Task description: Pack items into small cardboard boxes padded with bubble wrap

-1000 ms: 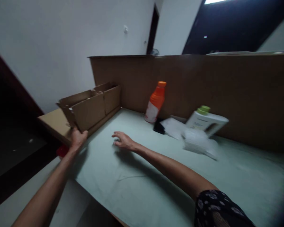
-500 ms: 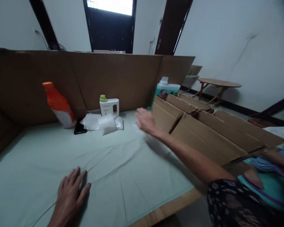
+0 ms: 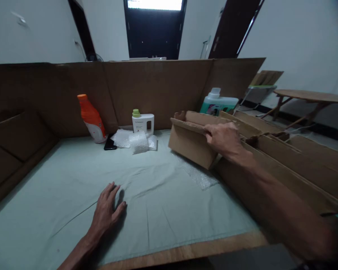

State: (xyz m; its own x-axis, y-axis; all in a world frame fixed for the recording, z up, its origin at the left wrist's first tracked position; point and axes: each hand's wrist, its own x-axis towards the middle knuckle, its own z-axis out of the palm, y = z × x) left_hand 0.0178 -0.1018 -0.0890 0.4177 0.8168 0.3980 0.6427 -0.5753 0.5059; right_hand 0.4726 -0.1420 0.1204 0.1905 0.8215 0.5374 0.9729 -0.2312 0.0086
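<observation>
My right hand grips the top edge of a small open cardboard box, which stands slightly tilted at the right of the cloth. Its inside is mostly hidden. Under and in front of this box lies a flat sheet of bubble wrap. My left hand rests on or just above the pale green cloth, fingers apart and holding nothing. Farther back, several bubble-wrapped pieces lie before a white bottle with a green cap. A black phone-like object is beside them.
An orange bottle leans at the back left, before a tall cardboard wall. A bottle of teal liquid stands behind the boxes. More open cardboard boxes line the right side. Beyond is a round wooden table.
My right hand has moved from the cloth beside the boxes onto one box's edge and grips it. That box now sits apart from the others, baring bubble wrap. The view has turned right.
</observation>
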